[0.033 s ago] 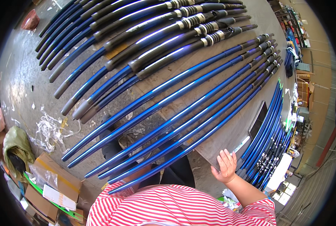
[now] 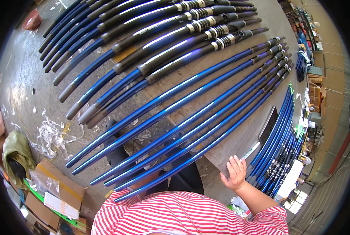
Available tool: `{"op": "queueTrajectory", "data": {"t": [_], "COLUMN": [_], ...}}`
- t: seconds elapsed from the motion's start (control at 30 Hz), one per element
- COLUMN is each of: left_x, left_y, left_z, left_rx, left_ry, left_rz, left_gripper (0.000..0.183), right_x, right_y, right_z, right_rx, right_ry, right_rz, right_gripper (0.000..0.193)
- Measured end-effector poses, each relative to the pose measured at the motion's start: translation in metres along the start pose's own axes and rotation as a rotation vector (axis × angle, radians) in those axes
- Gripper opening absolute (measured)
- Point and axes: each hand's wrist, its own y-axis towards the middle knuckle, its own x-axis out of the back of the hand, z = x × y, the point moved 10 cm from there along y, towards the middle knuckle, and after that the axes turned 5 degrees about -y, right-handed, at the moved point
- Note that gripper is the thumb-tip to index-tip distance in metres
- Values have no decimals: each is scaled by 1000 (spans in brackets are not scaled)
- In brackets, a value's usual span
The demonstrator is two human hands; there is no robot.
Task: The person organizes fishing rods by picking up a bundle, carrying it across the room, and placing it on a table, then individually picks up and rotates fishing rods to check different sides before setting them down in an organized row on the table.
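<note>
My right hand rests at the near right edge of the grey-brown table, palm down and fingers stretched out, with nothing in it. Several slim blue fishing rod sections lie side by side across the table, their narrower near ends reaching out over its edge toward my left side. Below those ends shows part of my left forearm; the rods hide the hand and its fingers. Beyond lies a thicker group of dark-handled fishing rods with silver rings and blue ends.
Right of my right hand are more blue rods, a dark flat tray and a white marker-like stick. Cardboard boxes stand at the lower left. Plastic scraps and a reddish basket are on the floor.
</note>
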Motion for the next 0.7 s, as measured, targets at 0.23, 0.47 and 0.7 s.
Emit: {"op": "queueTrajectory", "data": {"t": [0.23,0.47,0.7], "left_x": [16,47,100], "left_y": [10,62,62], "left_z": [9,1,2], "left_rx": [-91,-208,-221], "left_ry": [-38,-120,-202], "left_rz": [98,195,-140], "left_gripper": [62,59,54], "right_x": [-3,12,38], "right_y": [-7,-3,-10], "right_z": [4,14,34], "right_rx": [-10,-1,52], "right_ry": [-8,-8,-85], "right_rz": [-3,-85,-326], "right_gripper": [55,58,42]}}
